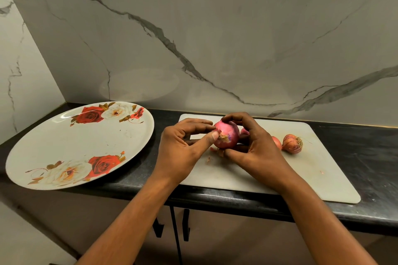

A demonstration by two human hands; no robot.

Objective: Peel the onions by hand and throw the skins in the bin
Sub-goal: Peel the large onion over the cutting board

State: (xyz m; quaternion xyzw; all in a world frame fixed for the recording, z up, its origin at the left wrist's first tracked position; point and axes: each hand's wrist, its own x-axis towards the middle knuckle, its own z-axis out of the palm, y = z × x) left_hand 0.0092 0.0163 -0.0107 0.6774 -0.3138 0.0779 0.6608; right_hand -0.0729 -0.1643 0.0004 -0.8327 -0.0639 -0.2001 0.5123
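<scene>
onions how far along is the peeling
Done: little; a few skin scraps lie on the cutting board. In hand: the right hand holds a mostly bare pink onion while the left hand pinches skin at its end. Left: the unpeeled onion to the right, and binning scraps; no bin shows.

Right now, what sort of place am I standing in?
Probably a home kitchen: a dark countertop against a marble-look wall, cupboard doors below, and a cutting board where the left hand and right hand peel an onion.
</scene>
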